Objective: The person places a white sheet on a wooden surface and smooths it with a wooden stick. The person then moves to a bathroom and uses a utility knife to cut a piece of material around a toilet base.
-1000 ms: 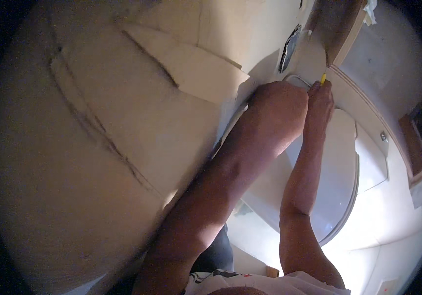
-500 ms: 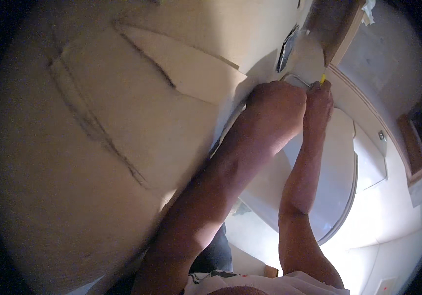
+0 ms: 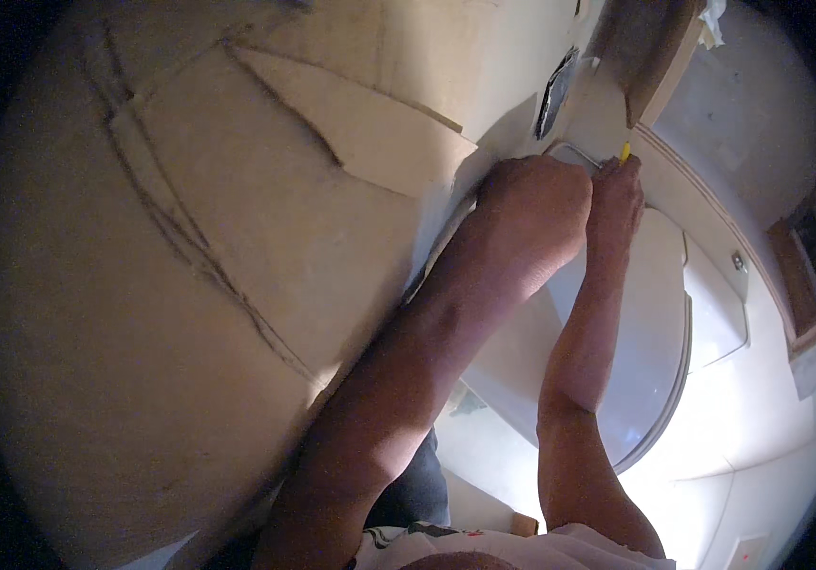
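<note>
My right hand [image 3: 616, 195] is closed round a slim tool with a yellow end [image 3: 625, 152], which sticks up above the fingers. Just left of it is my left hand [image 3: 538, 195], curled with its back toward me; its fingers and anything in them are hidden. A thin bent metal rod [image 3: 574, 152] arches behind the left hand and runs down to the right hand's fingers. I cannot tell whether the rod and the yellow piece are one tool. Both hands are close to the pale wall [image 3: 493, 57], below a dark opening [image 3: 555, 95].
Under my forearms is a white toilet lid [image 3: 650, 380] with a tank [image 3: 717, 318] beside it. A wooden frame [image 3: 666, 71] edges a brown recess at the top right. Cracks and a raised patch [image 3: 360, 119] mark the wall at left.
Both hands stay almost where they were, with the yellow-ended tool still in the right. A pale blur below the brown recess has thinned.
</note>
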A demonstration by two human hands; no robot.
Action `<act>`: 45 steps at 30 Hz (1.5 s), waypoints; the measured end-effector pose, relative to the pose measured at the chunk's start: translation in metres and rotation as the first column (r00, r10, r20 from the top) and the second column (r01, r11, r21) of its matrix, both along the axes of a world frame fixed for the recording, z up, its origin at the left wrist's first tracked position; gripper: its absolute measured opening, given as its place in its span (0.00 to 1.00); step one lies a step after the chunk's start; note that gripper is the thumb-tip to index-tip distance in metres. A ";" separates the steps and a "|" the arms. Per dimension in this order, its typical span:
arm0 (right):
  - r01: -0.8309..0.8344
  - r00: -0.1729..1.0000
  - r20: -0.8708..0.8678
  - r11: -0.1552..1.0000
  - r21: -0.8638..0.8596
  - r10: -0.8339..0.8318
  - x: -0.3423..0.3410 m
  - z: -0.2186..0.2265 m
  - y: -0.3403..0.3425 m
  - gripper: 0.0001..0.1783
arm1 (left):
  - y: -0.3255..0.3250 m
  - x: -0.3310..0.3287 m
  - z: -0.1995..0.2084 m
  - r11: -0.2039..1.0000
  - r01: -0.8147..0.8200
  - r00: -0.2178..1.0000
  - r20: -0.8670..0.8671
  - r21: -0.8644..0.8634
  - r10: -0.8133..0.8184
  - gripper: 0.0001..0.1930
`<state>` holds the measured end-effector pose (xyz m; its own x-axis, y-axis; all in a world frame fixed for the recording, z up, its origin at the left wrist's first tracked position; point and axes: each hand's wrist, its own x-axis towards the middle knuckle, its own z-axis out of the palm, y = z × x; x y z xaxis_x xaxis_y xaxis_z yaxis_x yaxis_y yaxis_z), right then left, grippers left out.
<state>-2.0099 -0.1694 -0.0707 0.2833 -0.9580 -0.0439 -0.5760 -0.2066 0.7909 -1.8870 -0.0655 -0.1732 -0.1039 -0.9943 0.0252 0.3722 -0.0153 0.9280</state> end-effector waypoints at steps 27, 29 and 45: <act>0.043 0.992 0.124 0.998 -0.051 -0.036 -0.029 -0.006 -0.014 0.12 | 0.002 -0.001 0.000 1.000 -0.003 1.000 0.012 -0.014 0.003 0.07; 0.064 0.988 0.144 0.994 -0.087 -0.051 -0.026 -0.013 -0.016 0.12 | 0.002 -0.007 0.001 0.999 -0.040 0.999 0.028 -0.006 0.041 0.06; -0.063 0.988 0.139 0.998 -0.021 0.065 -0.044 -0.010 -0.027 0.12 | 0.003 -0.011 -0.004 0.998 -0.056 0.996 0.069 -0.029 0.058 0.07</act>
